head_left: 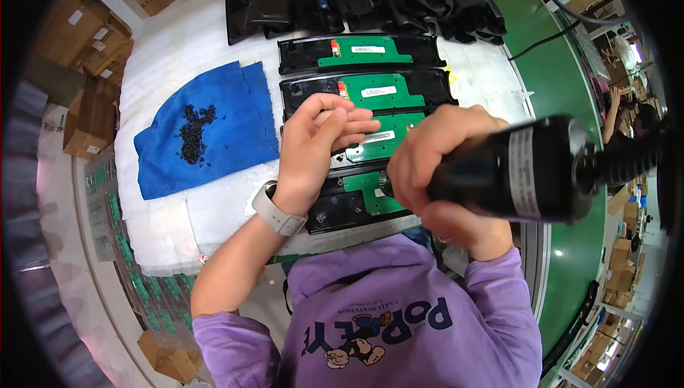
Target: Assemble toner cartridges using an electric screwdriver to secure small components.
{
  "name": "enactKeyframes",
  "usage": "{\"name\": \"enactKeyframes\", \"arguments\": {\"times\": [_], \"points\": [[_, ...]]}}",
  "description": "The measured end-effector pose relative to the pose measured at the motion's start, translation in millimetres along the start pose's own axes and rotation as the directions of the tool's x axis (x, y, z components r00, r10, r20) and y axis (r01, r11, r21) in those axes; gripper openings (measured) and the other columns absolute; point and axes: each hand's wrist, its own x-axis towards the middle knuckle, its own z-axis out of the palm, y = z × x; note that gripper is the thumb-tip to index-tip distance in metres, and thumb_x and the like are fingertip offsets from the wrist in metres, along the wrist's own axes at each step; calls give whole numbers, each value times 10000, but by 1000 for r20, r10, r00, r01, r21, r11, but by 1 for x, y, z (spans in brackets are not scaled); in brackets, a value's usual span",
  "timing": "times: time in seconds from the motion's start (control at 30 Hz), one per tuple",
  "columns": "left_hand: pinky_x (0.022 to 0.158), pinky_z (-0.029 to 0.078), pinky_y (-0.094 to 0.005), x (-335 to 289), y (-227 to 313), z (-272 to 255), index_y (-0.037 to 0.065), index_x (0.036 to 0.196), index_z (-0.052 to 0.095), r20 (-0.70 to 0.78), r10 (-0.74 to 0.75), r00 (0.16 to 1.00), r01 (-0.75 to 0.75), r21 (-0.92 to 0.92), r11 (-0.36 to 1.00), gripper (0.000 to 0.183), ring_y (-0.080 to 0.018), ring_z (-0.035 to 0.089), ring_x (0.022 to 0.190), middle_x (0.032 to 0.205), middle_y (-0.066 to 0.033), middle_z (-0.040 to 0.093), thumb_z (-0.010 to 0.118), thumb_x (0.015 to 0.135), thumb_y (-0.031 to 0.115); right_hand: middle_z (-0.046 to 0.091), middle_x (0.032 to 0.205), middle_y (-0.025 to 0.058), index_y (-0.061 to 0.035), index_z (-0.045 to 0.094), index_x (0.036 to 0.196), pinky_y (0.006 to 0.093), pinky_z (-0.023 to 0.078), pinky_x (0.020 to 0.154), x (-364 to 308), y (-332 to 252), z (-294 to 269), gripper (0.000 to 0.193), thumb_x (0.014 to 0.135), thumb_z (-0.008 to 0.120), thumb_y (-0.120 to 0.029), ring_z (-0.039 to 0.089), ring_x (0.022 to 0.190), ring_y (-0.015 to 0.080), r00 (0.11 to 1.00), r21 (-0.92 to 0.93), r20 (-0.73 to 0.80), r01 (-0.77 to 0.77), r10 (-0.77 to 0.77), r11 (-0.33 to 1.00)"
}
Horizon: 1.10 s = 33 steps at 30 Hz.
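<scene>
My right hand [434, 160] is wrapped around a black electric screwdriver [481, 174], its tip end over the nearest black plastic panel [338, 206]. A green circuit board [360, 183] lies in that panel; the driver and hand hide its right part. Palm up, my left hand [313, 135] hovers over the row of panels, thumb pressed to its curled fingers. Whatever those fingers hold is too small to make out. Beyond it lie more panels with boards, including the farthest board [388, 50]. At left, a pile of small black screws [192, 138] rests on a blue cloth [242, 114].
Several black plastic housings [306, 3] are stacked at the table's far edge. White padding [171, 67] covers the table, beside a green surface [578, 245] on the right. A coiled cable [627, 163] runs from the screwdriver. Cardboard boxes [92, 121] stand at left.
</scene>
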Motion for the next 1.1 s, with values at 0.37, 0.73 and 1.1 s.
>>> {"name": "enactKeyframes", "arguments": {"times": [0.37, 0.73, 1.1], "points": [[916, 428, -345, -3, 18, 1, -29, 1124, 462, 246, -109, 963, 173, -254, 952, 341, -243, 537, 1073, 1179, -204, 520, 342, 957, 243, 502, 571, -31, -87, 421, 922, 256, 438, 448, 30, -1, -43, 346, 808, 588, -367, 499, 393, 100, 882, 335, 36, 432, -469, 837], [849, 445, -286, -6, 19, -2, -4, 1075, 513, 326, -175, 929, 224, -121, 967, 279, -150, 556, 1003, 1044, -112, 585, 426, 932, 220, 501, 649, 46, -44, 428, 1012, 304, 406, 509, 27, 14, -47, 376, 818, 566, -336, 490, 472, 151, 881, 391, 16, 430, -473, 814], [628, 497, -221, -7, 23, -2, -46, 888, 588, 271, -213, 939, 166, 186, 968, 105, -123, 613, 660, 789, -104, 627, 582, 840, 47, 504, 693, 43, -43, 435, 1094, 336, 430, 592, 19, -1, -70, 396, 873, 466, -370, 500, 494, 154, 843, 401, -12, 497, -538, 770]]}}
